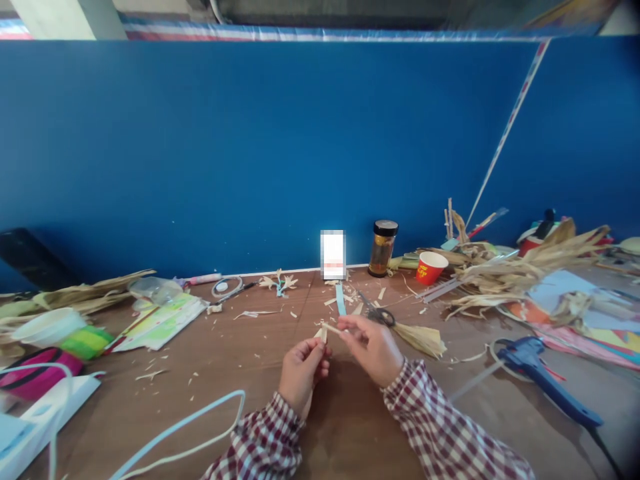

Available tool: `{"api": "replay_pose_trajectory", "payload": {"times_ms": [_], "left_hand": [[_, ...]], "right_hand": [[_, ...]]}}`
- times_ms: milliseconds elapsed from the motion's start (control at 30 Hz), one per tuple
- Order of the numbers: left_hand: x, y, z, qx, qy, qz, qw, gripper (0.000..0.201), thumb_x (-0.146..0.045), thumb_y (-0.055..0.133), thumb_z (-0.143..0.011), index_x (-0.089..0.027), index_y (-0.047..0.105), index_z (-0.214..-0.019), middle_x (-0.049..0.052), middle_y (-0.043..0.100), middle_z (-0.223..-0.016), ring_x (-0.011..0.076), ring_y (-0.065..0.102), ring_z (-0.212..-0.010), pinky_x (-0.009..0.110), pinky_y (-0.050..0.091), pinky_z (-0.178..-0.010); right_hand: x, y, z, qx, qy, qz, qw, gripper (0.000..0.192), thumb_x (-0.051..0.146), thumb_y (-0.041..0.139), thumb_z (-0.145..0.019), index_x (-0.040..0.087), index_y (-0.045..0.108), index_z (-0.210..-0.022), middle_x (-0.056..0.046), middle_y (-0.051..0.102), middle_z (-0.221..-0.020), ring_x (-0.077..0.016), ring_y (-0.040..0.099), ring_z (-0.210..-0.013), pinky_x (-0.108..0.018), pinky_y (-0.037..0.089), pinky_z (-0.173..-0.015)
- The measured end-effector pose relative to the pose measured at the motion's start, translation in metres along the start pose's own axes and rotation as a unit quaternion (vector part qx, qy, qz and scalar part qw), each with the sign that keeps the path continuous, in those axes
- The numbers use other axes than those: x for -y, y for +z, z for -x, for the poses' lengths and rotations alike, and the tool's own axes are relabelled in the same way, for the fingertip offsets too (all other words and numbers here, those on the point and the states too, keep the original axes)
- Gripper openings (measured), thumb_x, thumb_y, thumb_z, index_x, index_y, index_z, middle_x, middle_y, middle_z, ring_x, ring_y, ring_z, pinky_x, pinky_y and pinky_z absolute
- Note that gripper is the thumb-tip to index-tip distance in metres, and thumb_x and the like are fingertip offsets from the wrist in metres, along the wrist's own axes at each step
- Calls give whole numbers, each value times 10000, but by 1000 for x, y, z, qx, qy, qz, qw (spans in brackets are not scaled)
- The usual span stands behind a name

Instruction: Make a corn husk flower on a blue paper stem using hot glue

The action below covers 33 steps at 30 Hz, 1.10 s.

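Low over the middle of the brown table point(260, 400), my left hand point(303, 370) is closed, pinching a small pale piece of dried corn husk point(323, 335) between thumb and fingers. My right hand point(373, 350), just beside it, pinches a thin pale husk strip point(332, 327) whose far end meets the held piece. Whether the two are joined cannot be made out. Beyond the right hand lie dark-handled scissors point(384, 317) and a dried husk point(423, 339). A light blue strip point(341, 300) lies past the fingertips among husk scraps.
A blue glue gun point(550, 383) with a cord lies at right. A lidded jar point(381, 250), a red paper cup point(431, 268) and heaped husks point(500, 280) stand behind. At left are papers point(165, 323), a white bowl point(49, 327), a pink pouch point(43, 373) and a cable point(185, 417).
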<state>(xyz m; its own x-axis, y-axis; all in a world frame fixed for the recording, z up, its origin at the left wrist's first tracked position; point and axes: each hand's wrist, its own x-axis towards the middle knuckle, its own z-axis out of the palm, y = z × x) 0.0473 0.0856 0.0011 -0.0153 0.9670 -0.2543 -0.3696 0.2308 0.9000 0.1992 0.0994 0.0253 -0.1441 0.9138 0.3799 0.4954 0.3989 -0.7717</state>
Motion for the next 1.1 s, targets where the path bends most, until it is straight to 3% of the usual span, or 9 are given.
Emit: {"api": "replay_pose_trajectory", "payload": {"times_ms": [100,267,933,1100], "left_hand": [[3,1,2,16,21,-25,999,301,-369,732,-583,-114,611,-689,-5,609,-590,43,490,-427,142,387,-393],[8,1,5,39,37,-72,996,270,-346,699,-624,-109,612,-721,13,625,-624,54,504,-430,154,398,-388],[6,4,4,17,-3,-91,996,280,-363,710,-589,-109,628,-676,20,630,-593,70,518,-414,168,414,-382],[7,2,4,27,20,-103,994,269,-368,698,-607,-119,612,-662,-8,602,-553,61,493,-410,158,393,-377]], "right_hand": [[5,7,4,44,-6,18,999,218,250,545,-784,202,599,-989,-27,675,-905,-99,543,-530,-226,453,-556],[2,11,5,66,-13,51,996,99,266,534,-803,189,594,-784,-5,651,-757,-142,586,-710,-223,427,-626],[0,11,7,67,-31,67,995,91,248,517,-825,205,597,-823,-5,634,-772,-140,570,-720,-235,414,-649],[0,10,7,69,-26,94,993,122,251,504,-835,212,616,-809,1,642,-748,-136,579,-706,-230,405,-641]]}}
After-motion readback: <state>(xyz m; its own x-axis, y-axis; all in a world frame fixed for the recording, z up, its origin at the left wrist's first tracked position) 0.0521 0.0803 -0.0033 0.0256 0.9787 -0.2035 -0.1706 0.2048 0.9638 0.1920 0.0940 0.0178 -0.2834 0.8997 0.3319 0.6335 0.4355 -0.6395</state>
